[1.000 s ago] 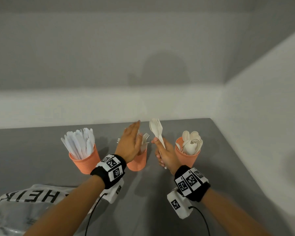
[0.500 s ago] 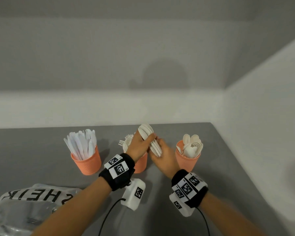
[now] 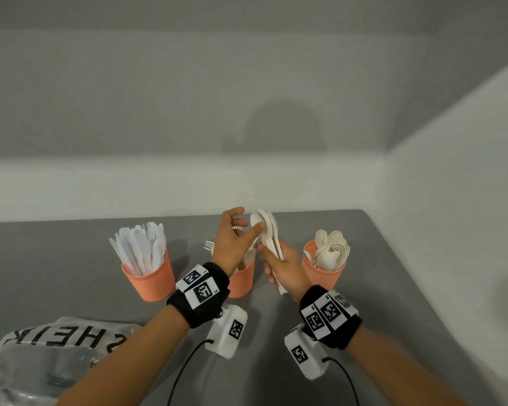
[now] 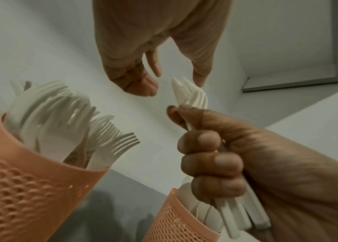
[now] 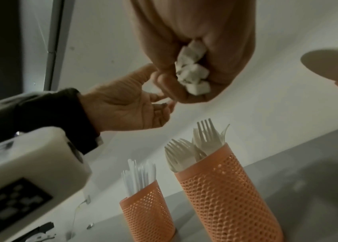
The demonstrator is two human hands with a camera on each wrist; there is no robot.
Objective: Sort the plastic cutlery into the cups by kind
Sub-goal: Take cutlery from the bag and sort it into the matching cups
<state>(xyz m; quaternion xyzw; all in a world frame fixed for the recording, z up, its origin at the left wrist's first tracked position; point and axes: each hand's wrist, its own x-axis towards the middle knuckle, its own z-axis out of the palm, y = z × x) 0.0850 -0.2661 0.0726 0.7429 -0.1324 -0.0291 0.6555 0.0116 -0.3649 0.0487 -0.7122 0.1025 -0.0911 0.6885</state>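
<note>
Here our right hand [image 3: 285, 268] grips a bundle of plastic forks [image 3: 269, 232] by the handles above the fork cup [image 3: 241, 281]; our left hand [image 3: 232, 244] seemingly pinches one head. They're light, stiff, slippery; we'd hold handles.

Both hands raised together, forearms converging from below.

The right hand [image 3: 286, 269] was fisted, fingers [image 4: 211, 161] curled in a closed grip round a bundle of forks [image 3: 269, 234]; the left hand [image 3: 232, 244] had thumb and index finger touching its upper end, the other fingers loosely bent.
</note>
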